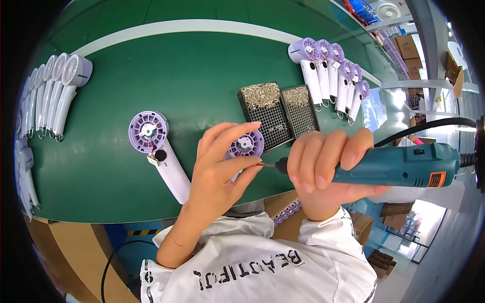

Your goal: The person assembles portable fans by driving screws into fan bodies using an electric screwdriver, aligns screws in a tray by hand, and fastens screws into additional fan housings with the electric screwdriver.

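Observation:
My right hand [328, 161] is wrapped around a teal electric screwdriver [399, 164], held level with its bit [269, 165] pointing left. The thumb and index finger of my left hand [217, 166] pinch a tiny metal piece that looks like a screw [261, 163], right at the bit's tip. Behind those fingers is a purple handheld fan [252, 143], its round head partly covered and its handle mostly hidden. To the left, another handheld fan [169, 169] with a white handle lies on the green table, its open purple head showing wires and a white centre piece.
Two black perforated trays [275, 132] with small metal screws lie beyond my hands. Several finished-looking white fans [60, 83] line the left edge; several open purple-headed fans [326, 73] lie at the far right. A black cable [419, 126] runs near the screwdriver. Cardboard boxes [76, 252] stand below the table [101, 187].

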Tool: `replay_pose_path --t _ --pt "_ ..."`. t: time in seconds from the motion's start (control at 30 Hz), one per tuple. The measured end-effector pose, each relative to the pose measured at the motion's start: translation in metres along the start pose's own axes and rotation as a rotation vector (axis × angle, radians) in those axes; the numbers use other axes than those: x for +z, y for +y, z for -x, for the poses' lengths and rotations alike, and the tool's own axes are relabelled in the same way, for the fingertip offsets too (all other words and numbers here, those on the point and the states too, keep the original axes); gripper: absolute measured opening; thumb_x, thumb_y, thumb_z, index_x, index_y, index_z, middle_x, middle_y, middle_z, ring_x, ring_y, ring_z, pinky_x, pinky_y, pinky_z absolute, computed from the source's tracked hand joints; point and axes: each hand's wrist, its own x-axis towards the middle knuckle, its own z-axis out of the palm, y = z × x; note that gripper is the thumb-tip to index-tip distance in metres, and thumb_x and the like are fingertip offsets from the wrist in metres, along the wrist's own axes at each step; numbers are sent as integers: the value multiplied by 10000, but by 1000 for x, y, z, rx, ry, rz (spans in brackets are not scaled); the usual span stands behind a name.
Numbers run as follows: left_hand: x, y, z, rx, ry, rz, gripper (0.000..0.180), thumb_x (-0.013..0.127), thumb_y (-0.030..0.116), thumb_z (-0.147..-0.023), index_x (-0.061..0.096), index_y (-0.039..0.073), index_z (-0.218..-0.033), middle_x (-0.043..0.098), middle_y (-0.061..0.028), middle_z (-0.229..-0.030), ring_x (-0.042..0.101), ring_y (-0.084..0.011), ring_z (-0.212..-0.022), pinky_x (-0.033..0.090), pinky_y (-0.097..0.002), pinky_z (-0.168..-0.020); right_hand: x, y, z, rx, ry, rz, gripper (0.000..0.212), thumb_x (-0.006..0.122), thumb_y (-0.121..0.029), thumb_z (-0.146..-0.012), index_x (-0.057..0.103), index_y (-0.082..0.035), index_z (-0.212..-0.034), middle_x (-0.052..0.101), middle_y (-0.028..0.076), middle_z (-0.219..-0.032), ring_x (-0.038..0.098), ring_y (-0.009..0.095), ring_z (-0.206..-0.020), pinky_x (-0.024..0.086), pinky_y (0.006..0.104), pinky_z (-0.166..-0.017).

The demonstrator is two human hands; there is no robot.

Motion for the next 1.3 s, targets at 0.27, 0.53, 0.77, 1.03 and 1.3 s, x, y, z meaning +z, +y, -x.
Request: replay_pose_path --t 0.27,0.53,0.77,1.03,1.3 --pt "1 -9 -3 39 -59 -11 177 838 36 -647 761 39 -806 671 -51 -1306 556 -308 -1201 434 -412 -979 -5 -1 -8 88 -118 83 393 524 -453 -1039 569 -66 -988 621 105 -696 569 226 -523 475 368 -495" --pt "-7 -1 -11 3 -87 -101 846 909 108 -601 609 112 -1393 451 -152 -1520 467 -383 -1292 404 -474 -1067 -8 1 -9 -48 -92 171 338 501 -398 -1048 546 -68 -992 613 99 -702 574 233 -523 472 376 -481" --pt "-5 1 10 -263 -103 -74 1090 920 125 -631 346 56 -1554 421 -193 -1526 432 -396 -1366 379 -479 -1112 -10 12 -11 -187 -71 354 298 537 -371 -1022 521 -73 -1034 592 101 -735 577 245 -546 489 394 -516" --pt "-9 11 31 -494 -223 -220 897 808 129 -789 339 54 -1549 499 -197 -1362 618 -426 -1089 543 -438 -856 -16 38 -10 -75 -19 285 254 562 -319 -967 556 -67 -1002 615 128 -698 577 256 -574 481 393 -559" --pt "-8 10 31 -572 -254 -98 767 673 191 -933 276 -6 -1559 577 -306 -1310 597 -482 -1170 493 -476 -947 -39 85 -10 82 171 202 839 476 -866 -822 554 -36 -923 551 103 -638 508 186 -515 407 309 -483"
